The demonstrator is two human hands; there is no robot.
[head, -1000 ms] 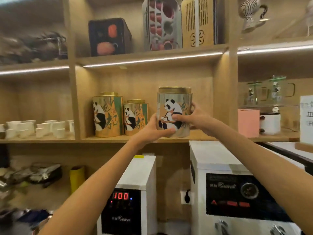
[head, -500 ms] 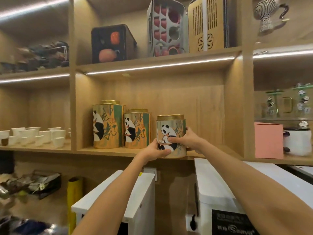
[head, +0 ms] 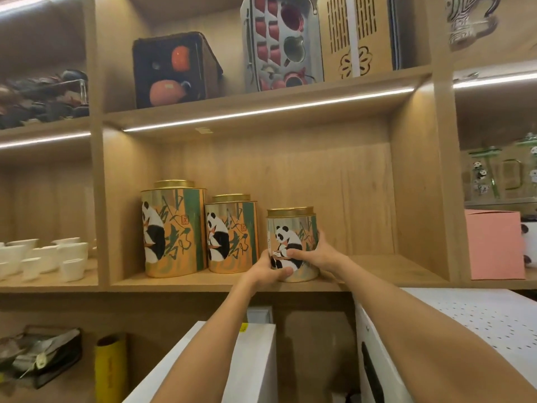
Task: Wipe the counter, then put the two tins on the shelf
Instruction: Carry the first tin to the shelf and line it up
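Your left hand [head: 268, 267] and right hand [head: 316, 253] clasp the small panda tin [head: 292, 242] between them, upright on the wooden shelf [head: 392, 271]. Three panda tins stand there in a row: large tin [head: 173, 228], medium tin [head: 232, 233], then yours.

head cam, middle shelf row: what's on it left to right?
white cups → tallest panda tin → middle panda tin → smallest panda tin, held by left hand and right hand → pink box
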